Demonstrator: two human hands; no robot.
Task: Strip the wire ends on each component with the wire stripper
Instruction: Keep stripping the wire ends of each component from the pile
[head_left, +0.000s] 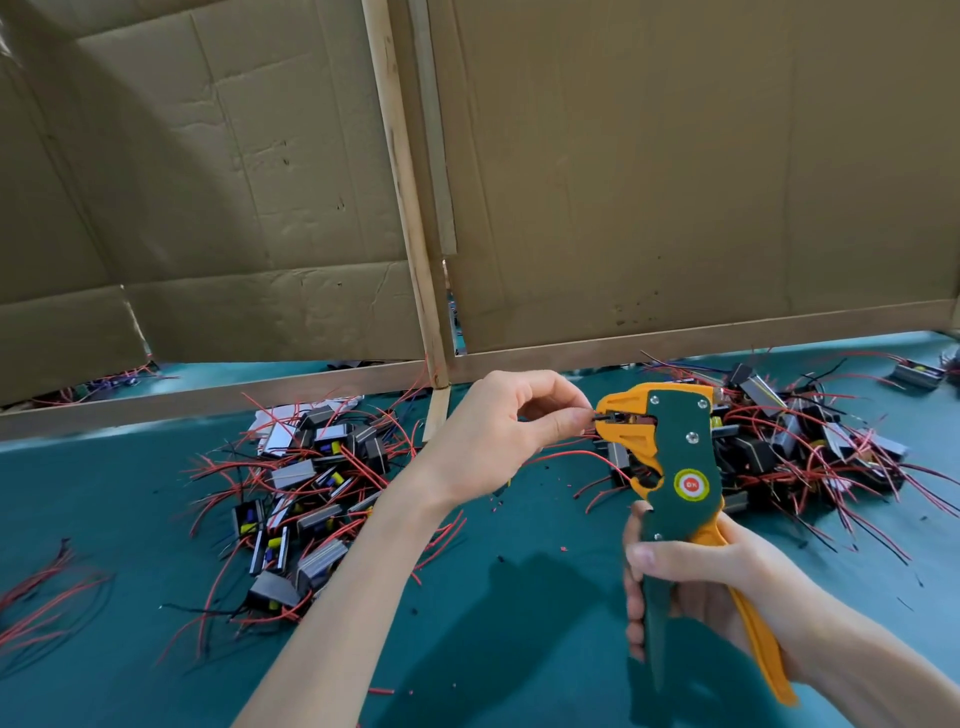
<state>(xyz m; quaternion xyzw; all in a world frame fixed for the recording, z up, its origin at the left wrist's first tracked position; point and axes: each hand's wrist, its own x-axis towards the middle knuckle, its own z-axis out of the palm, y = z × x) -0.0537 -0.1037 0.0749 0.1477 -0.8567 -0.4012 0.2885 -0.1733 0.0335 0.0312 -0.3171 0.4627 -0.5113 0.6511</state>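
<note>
My right hand (696, 587) grips the handles of a green and orange wire stripper (670, 462), held upright above the teal table. My left hand (509, 431) pinches a thin dark wire end (602, 415) right at the stripper's orange jaws. A red wire (571, 455) trails below the jaws. The component on that wire is hidden behind the tool and my fingers.
A heap of small black components with red and black wires (306, 499) lies left of my left arm. A second heap (810, 441) lies behind the stripper on the right. Loose red wires (41, 597) sit far left. Cardboard panels on wooden frames (623, 182) wall off the back. Insulation scraps dot the teal mat (493, 623).
</note>
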